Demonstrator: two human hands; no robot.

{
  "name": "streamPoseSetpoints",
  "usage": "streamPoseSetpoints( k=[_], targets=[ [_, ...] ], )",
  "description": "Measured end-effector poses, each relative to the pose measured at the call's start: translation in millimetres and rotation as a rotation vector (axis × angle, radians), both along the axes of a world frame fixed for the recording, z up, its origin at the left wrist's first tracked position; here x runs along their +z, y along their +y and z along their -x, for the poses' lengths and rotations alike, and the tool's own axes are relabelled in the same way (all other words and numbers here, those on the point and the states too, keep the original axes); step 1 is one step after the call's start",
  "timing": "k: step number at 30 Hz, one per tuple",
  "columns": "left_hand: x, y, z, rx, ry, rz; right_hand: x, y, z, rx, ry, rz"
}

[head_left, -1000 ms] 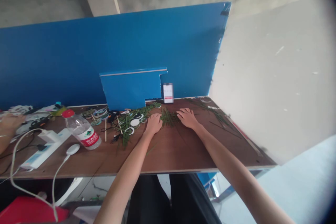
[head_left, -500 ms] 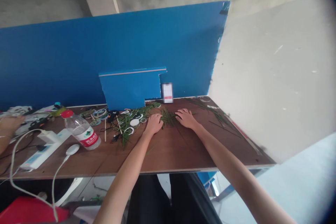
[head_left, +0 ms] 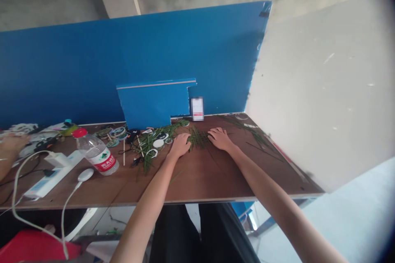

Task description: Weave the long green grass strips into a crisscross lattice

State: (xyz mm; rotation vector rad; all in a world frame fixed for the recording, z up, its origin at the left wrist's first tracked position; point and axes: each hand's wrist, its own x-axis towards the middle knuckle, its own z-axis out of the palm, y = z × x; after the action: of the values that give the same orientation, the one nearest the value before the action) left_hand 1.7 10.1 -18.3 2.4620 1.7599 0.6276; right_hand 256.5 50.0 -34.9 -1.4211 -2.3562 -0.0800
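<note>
On the brown table, a small patch of crossed green leaf strips (head_left: 198, 137) lies flat between my hands; it looks loosely woven. My left hand (head_left: 181, 145) rests palm down at its left edge, fingers stretched out and touching the strips. From the right, my right hand (head_left: 219, 138) lies with fingers spread, fingertips at the ends of the strips. Neither hand grips anything that I can see. A pile of loose green strips (head_left: 147, 148) is just left of my left hand, with a white disc (head_left: 158, 144) and tape rolls among it.
A plastic bottle (head_left: 100, 154) stands left, near a power strip (head_left: 54, 176) and a white round charger (head_left: 85, 175). A phone-like device (head_left: 197, 109) leans against the blue partition (head_left: 154, 49). More strips (head_left: 257, 134) lie right. Another person's hand (head_left: 12, 148) is at far left.
My right hand has shifted very slightly to the right. My left hand and the leaf strips look almost the same.
</note>
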Motion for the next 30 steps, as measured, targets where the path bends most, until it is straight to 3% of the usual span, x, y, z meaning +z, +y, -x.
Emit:
streamPoseSetpoints(
  k=[14, 30],
  targets=[
    [-10.1, 4.4, 0.0, 0.035, 0.084, -0.015, -1.1, 0.7, 0.8, -0.006, -0.016, 0.033],
    [-11.4, 5.0, -0.2, 0.040, 0.082, -0.018, 1.6, -0.8, 1.7, -0.009, -0.012, 0.039]
  ],
)
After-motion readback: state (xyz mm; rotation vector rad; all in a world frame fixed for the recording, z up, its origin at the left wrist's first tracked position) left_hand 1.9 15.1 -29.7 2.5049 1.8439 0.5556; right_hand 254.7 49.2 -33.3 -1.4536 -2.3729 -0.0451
